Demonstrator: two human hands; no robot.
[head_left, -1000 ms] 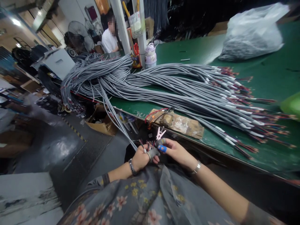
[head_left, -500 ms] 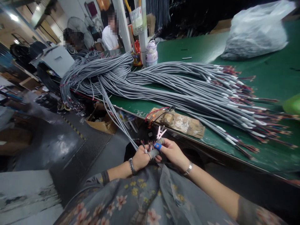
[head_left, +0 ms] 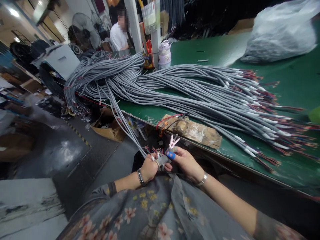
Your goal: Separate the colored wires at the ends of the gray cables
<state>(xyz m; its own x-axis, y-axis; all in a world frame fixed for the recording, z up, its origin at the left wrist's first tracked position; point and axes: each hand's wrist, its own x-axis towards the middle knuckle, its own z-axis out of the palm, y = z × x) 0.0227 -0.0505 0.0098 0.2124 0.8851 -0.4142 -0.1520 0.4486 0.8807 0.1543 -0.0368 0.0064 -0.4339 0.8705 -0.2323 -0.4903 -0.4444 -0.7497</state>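
Note:
My left hand (head_left: 149, 168) is closed around the ends of a few grey cables (head_left: 125, 128) that run down from the bench. Their stripped coloured wire tips (head_left: 153, 151) stick up above my fist. My right hand (head_left: 183, 161) meets the left in front of my lap, fingers pinched at those wire ends. Its thumb wears a blue finger cot (head_left: 170, 155), and a small pink clip tool (head_left: 173, 142) stands up from its grip. A big pile of grey cables (head_left: 190, 90) lies across the green bench (head_left: 287, 83).
A worn cardboard pad (head_left: 193, 130) with red wires lies at the bench's near edge. A white plastic bag (head_left: 280, 33) sits at the far right. A bottle (head_left: 164, 55) and a post stand behind the cables. An open carton (head_left: 107, 128) lies on the floor. A person in white (head_left: 120, 35) sits far off.
Both hands stay together at the wire ends with only slight finger shifts. The view has drifted a little, moving the scene rightward.

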